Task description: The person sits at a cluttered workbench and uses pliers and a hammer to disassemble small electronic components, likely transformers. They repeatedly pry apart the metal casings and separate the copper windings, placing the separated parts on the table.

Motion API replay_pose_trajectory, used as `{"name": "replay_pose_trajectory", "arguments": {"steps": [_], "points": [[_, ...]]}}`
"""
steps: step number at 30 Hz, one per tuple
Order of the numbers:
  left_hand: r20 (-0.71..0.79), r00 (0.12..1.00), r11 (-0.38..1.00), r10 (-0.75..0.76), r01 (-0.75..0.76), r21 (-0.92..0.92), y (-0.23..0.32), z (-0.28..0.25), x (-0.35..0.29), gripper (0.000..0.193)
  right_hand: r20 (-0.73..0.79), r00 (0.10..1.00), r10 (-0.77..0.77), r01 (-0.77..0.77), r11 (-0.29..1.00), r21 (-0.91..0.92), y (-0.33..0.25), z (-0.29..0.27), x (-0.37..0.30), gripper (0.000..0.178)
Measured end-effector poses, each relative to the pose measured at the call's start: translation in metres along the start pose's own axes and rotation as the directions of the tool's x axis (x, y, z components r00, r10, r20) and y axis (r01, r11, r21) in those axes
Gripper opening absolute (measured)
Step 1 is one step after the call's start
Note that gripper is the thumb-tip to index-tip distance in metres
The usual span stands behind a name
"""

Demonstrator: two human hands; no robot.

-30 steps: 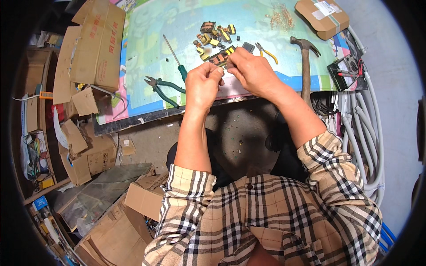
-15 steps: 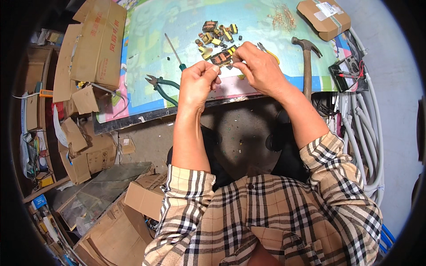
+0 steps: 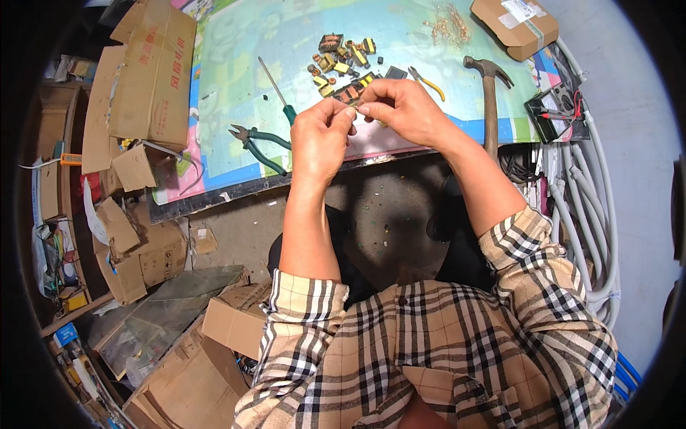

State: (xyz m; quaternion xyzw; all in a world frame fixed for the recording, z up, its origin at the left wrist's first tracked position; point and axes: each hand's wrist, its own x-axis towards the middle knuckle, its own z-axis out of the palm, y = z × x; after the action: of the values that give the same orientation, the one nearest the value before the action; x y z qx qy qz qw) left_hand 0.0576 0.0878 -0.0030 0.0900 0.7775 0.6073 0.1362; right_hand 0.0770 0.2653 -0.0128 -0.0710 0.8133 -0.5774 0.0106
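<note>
My left hand [image 3: 319, 143] and my right hand [image 3: 405, 113] meet above the table's near edge, thumbs and fingertips pinched close together. Whatever lies between those fingertips is too small and too covered to name. Just beyond them is a black transformer with copper-coloured winding [image 3: 348, 94], partly hidden by the right fingers. A pile of small yellow-and-black coil parts [image 3: 343, 69] spreads behind it, with a larger dark transformer [image 3: 331, 43] at its far side. A dark flat block [image 3: 395, 72] lies beside my right knuckles.
Green-handled pliers [image 3: 261, 146] and a screwdriver [image 3: 275, 82] lie left of my hands. On the right are yellow-handled cutters [image 3: 429, 84], a claw hammer [image 3: 490, 107], a meter with leads [image 3: 561, 114] and a carton [image 3: 516, 25]. Copper wire [image 3: 449, 27] lies far back; a large cardboard box [image 3: 153, 71] stands left.
My right hand has moved left and closed in on the left fingertips. The dark flat block beside it has come into sight. The whole view has shifted slightly.
</note>
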Motion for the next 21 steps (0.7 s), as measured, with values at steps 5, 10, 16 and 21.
{"name": "replay_pose_trajectory", "arguments": {"steps": [5, 10, 16, 21], "points": [[0.000, 0.998, 0.980, -0.056, 0.055, -0.190, 0.008, 0.002, -0.001, 0.016, -0.122, 0.992, 0.012, 0.006, 0.989, 0.147, -0.002, 0.008, 0.001, 0.013], [-0.136, 0.990, 0.999, 0.035, -0.030, 0.038, 0.004, 0.004, 0.001, 0.015, -0.272, 0.951, -0.145, 0.145, 0.989, -0.021, -0.010, 0.011, 0.004, 0.013], [-0.208, 0.974, 0.988, 0.085, -0.056, 0.141, 0.005, 0.001, -0.004, 0.015, -0.237, 0.876, -0.420, 0.324, 0.877, -0.355, -0.010, 0.012, 0.006, 0.014], [-0.242, 0.921, 0.901, 0.304, -0.196, 0.387, 0.015, 0.004, -0.011, 0.013, -0.251, 0.852, -0.460, 0.332, 0.845, -0.420, -0.020, 0.014, 0.005, 0.010]]}}
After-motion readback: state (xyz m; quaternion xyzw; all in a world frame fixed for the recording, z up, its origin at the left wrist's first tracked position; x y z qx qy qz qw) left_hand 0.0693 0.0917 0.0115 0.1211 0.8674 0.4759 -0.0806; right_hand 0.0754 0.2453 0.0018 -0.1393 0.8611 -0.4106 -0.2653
